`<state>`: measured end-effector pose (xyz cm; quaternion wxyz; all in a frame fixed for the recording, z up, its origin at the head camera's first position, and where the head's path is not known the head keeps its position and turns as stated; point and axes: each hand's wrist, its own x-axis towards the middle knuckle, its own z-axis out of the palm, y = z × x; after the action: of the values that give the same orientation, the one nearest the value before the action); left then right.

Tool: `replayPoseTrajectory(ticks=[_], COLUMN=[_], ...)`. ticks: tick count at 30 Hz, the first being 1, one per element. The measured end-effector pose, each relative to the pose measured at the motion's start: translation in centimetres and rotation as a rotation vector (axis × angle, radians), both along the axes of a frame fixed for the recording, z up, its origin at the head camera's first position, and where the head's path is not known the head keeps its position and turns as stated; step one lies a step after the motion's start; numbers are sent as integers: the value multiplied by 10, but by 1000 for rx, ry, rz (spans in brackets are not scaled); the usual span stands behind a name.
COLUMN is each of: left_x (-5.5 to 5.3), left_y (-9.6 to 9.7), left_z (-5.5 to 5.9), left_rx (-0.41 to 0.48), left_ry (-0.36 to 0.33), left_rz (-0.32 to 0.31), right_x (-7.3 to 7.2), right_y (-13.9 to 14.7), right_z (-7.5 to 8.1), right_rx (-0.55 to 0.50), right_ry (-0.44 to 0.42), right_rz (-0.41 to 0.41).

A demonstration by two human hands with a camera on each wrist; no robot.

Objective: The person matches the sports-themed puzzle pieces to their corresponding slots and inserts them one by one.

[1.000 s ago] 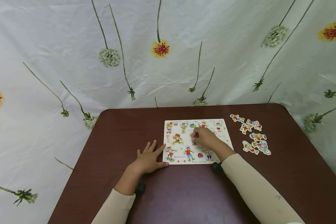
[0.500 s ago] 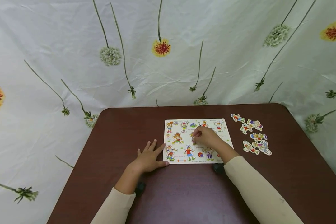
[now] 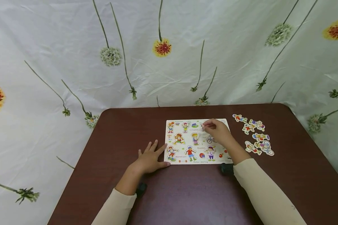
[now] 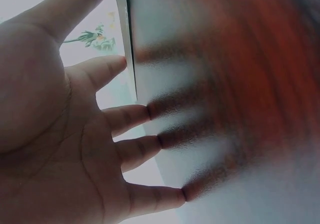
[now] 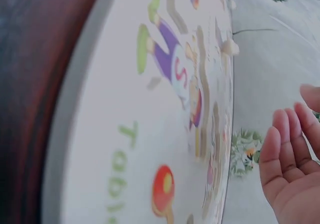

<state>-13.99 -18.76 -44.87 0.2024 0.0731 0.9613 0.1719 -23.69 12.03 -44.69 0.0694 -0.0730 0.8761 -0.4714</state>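
In the head view a white picture puzzle board (image 3: 186,159) printed with sports figures lies on the dark table. My left hand (image 3: 149,161) is spread flat at the board's left edge, its fingers on the table and its thumb near the lower corner. Over the board's upper right part hovers my right hand (image 3: 221,132), its fingers loosely bent. In the right wrist view the right hand (image 5: 295,169) shows no piece between thumb and fingers. A golden-haired figure piece (image 3: 195,138) sits in the board's middle. The spot under the right fingers is partly hidden.
Several loose figure pieces lie right of the board, among them a cyclist piece (image 3: 266,147) and a piece near the back (image 3: 239,118). White knobs (image 5: 230,47) stand up from the board. A flowered cloth (image 3: 143,62) hangs behind the table (image 3: 124,125).
My right hand has moved up and to the right, off the middle figure, which is now uncovered along with a bicycle picture beside it. The left hand stays in place.
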Motion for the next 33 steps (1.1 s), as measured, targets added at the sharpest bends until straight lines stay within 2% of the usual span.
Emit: replayPoseTrajectory(ticks=[4,13,26,33], left_x=[0,0,2,2], left_y=[1,1,1,1], left_z=[-1,0,5,5], left_rx=[3,-7,7,5], left_ry=[-1,-13,-9,-10], left_rz=[1,2,-5,-6], right_x=[-1,-9,-21,-30], right_y=[10,28,64,84], right_z=[3,3,13,17], right_rx=[-61,-75,28,42], right_ry=[21,60,92,86], right_rz=[-44,-111,-213,-256])
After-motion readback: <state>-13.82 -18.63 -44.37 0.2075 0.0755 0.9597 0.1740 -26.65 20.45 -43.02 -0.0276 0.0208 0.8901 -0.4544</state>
